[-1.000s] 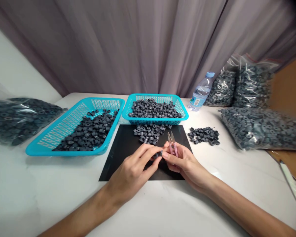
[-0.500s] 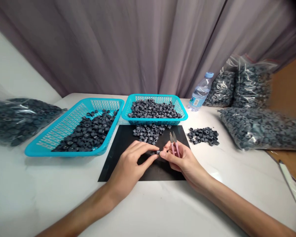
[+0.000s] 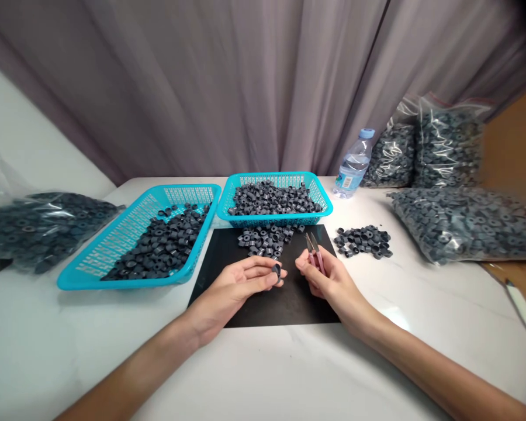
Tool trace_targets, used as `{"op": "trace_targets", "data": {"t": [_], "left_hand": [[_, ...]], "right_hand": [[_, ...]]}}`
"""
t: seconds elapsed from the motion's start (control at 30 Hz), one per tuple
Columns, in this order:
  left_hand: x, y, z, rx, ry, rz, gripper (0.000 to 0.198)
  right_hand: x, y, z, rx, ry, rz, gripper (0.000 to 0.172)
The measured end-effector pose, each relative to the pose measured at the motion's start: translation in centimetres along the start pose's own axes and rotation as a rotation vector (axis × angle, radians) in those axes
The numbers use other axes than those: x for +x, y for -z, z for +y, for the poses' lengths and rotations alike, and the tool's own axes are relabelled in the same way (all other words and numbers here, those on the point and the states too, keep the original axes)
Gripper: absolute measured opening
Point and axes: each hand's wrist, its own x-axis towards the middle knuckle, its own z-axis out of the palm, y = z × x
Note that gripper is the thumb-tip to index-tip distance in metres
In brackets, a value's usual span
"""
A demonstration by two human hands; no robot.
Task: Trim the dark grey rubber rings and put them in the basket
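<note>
A small dark grey plastic ring is pinched between the thumb and fingertips of the left hand, held just above the black mat. The right hand is closed around a pair of pink-handled thread snips, blades pointing away from the person and slightly parted; it is near the ring but not touching it. Both hands hover over the mat, which lies on a white table.

At the far edge of the mat lies a loose heap of rings, touching the front wall of the right-hand turquoise basket, which is filled with the same parts. A larger turquoise basket, just left of the mat, is partly filled on its right side. A second small pile of rings sits on the bare table just right of the mat.

Further out, a clear water bottle with a blue cap stands behind the pile; its label is too small to read. Clear plastic bags of rings lie and stand at the right, and another bag lies at the far left. A grey curtain closes the background.
</note>
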Motion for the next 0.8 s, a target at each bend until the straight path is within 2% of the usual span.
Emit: {"op": "trace_targets", "data": {"t": [0.13, 0.33, 0.8], "left_hand": [[-0.3, -0.3, 0.1, -0.098, 0.021, -0.020, 0.023], [-0.6, -0.4, 0.0, -0.159, 0.113, -0.020, 0.028], [-0.7, -0.8, 0.7, -0.206, 0.139, -0.014, 0.031]], "right_hand": [[-0.2, 0.0, -0.6, -0.045, 0.026, -0.043, 0.036], [-0.9, -0.4, -1.5, -0.041, 0.096, -0.240, 0.038], [0.0, 0.6, -1.4, -0.057, 0.116, -0.301, 0.030]]}}
